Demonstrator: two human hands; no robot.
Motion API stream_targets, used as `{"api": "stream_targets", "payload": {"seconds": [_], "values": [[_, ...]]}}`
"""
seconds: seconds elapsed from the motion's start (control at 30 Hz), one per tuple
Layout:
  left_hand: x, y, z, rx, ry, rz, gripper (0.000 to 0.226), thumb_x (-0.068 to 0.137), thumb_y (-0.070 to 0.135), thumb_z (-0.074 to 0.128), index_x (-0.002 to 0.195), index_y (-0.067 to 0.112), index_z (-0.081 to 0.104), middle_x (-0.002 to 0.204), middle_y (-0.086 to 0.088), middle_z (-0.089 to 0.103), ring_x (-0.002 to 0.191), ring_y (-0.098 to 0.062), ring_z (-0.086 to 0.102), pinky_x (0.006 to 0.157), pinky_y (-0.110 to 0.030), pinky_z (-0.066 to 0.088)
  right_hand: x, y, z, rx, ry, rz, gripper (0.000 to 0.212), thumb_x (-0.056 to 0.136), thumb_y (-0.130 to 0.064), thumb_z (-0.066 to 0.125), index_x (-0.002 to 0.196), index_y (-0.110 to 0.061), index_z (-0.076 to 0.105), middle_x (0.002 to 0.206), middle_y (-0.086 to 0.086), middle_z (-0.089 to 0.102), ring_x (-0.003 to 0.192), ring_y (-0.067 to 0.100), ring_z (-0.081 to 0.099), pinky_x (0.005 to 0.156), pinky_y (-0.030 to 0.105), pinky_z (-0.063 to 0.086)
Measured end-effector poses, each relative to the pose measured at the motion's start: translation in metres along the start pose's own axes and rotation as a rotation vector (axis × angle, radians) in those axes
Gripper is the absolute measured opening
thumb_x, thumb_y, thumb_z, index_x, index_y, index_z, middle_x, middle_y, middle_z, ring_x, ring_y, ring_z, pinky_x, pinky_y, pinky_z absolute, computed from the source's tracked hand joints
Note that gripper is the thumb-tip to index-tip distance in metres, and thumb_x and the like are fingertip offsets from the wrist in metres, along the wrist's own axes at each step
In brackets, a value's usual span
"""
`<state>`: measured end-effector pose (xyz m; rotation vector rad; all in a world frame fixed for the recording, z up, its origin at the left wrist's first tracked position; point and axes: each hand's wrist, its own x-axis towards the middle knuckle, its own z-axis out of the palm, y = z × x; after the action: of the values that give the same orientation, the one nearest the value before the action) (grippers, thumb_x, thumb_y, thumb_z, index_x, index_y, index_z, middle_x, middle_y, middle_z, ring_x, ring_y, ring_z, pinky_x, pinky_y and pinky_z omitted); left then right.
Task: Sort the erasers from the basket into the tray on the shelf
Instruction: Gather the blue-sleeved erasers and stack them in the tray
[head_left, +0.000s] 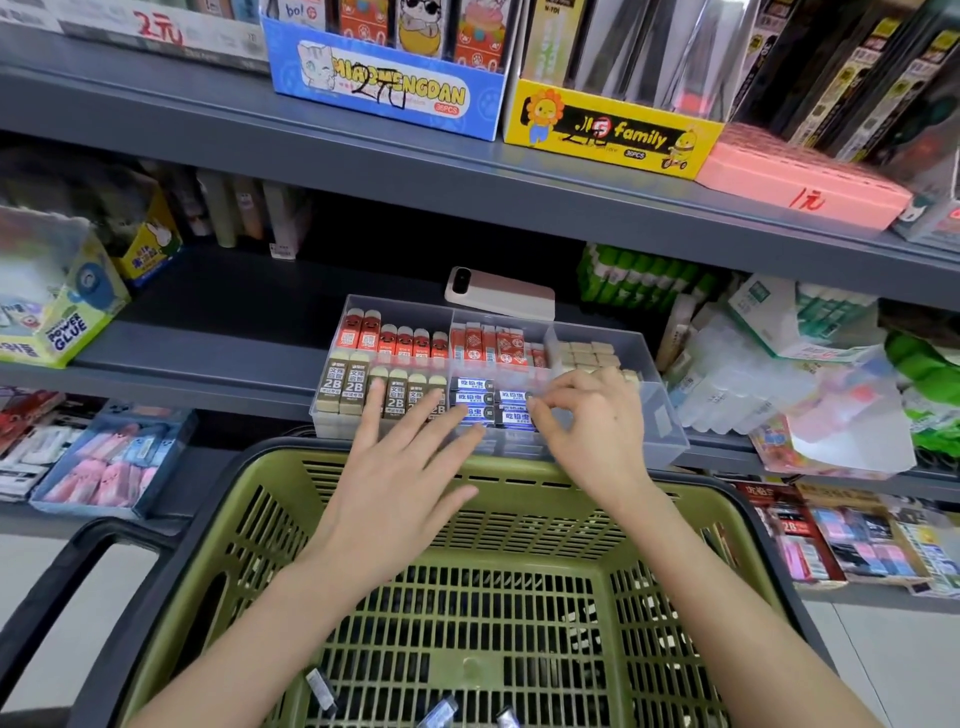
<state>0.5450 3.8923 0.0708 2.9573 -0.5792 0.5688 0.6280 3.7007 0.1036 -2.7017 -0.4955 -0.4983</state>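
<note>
Left hand (400, 467) lies flat, fingers spread, grip holding nothing, over the tray (662, 421) at the front edge of the shelf (208, 364); right hand (592, 431) curls, grip seemingly pinching a blue eraser (511, 417) (middle front compartment).

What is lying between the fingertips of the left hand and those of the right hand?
Blue-sleeved erasers in the clear tray's middle compartment lie between the left hand and the right hand; the head view shows this.

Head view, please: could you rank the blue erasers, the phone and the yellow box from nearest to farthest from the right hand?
1. The blue erasers, at the right hand's fingers.
2. The phone, behind the tray.
3. The yellow box, on the upper shelf.
</note>
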Motion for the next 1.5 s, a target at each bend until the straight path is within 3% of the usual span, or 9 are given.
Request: {"api": "stream_targets", "payload": {"seconds": [0.3,0.4,0.5,0.57,0.77,0.93,1.07,1.27,1.5], "values": [[-0.006,0.002,-0.010,-0.210,0.204,-0.064,0.031,0.091,0.031,0.053,0.109,0.011,0.069,0.118,-0.009,0.065,0.113,-0.029,0.057,0.112,-0.048,0.026,-0.066,-0.006,-0.022,0.442,0.104,-0.077,0.023,0.088,-0.033,0.057,0.088,-0.015,0.071,0.091,-0.004,0.063,0.092,0.014,0.055,0.085,0.028,0.039],[-0.023,0.007,-0.017,-0.321,0.171,-0.115,0.030,0.090,0.029,0.052,0.103,0.010,0.071,0.108,-0.007,0.067,0.102,-0.029,0.059,0.095,-0.038,0.038,-0.118,0.002,-0.004,0.534,-0.324,0.007,0.022,0.084,-0.035,0.065,0.098,-0.019,0.068,0.085,-0.011,0.061,0.079,0.007,0.055,0.077,0.024,0.046],[-0.045,0.011,-0.021,-0.390,0.047,-0.119,0.033,0.089,0.031,0.049,0.102,0.010,0.071,0.104,-0.006,0.068,0.099,-0.028,0.060,0.088,-0.037,0.044,-0.170,0.013,0.035,0.221,-1.019,0.089,0.044,0.082,-0.040,0.065,0.120,-0.022,0.053,0.097,-0.007,0.062,0.085,0.008,0.060,0.078,0.028,0.054],[-0.058,0.013,-0.022,-0.425,-0.029,-0.127,0.028,0.089,0.028,0.054,0.102,0.010,0.071,0.103,-0.005,0.068,0.099,-0.028,0.060,0.089,-0.041,0.046,-0.199,0.018,0.060,0.024,-1.213,0.100,0.057,0.083,-0.040,0.065,0.130,-0.017,0.043,0.100,0.001,0.063,0.085,0.015,0.062,0.070,0.026,0.054],[-0.088,0.034,-0.009,-0.748,-0.314,-0.464,0.016,0.090,0.020,0.060,0.105,0.025,0.065,0.106,0.013,0.061,0.102,-0.007,0.055,0.094,-0.026,0.043,-0.221,0.019,0.091,0.015,-1.079,0.156,0.037,0.090,-0.021,0.058,0.123,-0.010,0.045,0.085,0.000,0.057,0.069,0.013,0.058,0.055,0.019,0.051],[-0.099,0.065,0.010,-1.382,-0.705,-1.047,0.015,0.091,0.028,0.057,0.106,0.028,0.058,0.114,0.007,0.055,0.111,-0.020,0.054,0.092,-0.036,0.050,-0.193,-0.010,0.072,0.697,-0.867,0.299,0.018,0.083,-0.020,0.067,0.092,-0.006,0.059,0.082,0.004,0.063,0.060,0.010,0.055,0.055,0.017,0.051],[-0.105,0.078,0.022,-1.780,-0.686,-1.298,0.025,0.091,0.016,0.058,0.115,0.010,0.059,0.112,-0.010,0.066,0.096,-0.022,0.068,0.073,-0.035,0.058,-0.186,-0.037,0.060,1.011,-0.839,0.206,0.017,0.077,-0.020,0.072,0.091,-0.017,0.063,0.082,0.003,0.066,0.069,0.007,0.059,0.065,0.022,0.054],[-0.097,0.052,0.027,-1.592,-0.491,-1.591,0.015,0.096,0.010,0.047,0.107,0.006,0.056,0.105,-0.016,0.067,0.087,-0.029,0.067,0.068,-0.036,0.057,-0.218,0.001,0.091,0.184,-0.890,-0.393,0.064,0.072,-0.050,0.069,0.130,-0.028,0.051,0.134,-0.002,0.043,0.124,0.014,0.035,0.109,0.036,0.029],[-0.090,0.036,0.024,-1.633,-0.405,-1.605,0.012,0.098,0.011,0.047,0.102,0.005,0.057,0.099,-0.015,0.069,0.087,-0.029,0.068,0.068,-0.037,0.056,-0.224,0.003,0.128,-0.027,-0.860,-0.840,0.046,0.078,-0.041,0.067,0.120,-0.022,0.059,0.115,0.008,0.056,0.107,0.026,0.051,0.091,0.037,0.044]]}}
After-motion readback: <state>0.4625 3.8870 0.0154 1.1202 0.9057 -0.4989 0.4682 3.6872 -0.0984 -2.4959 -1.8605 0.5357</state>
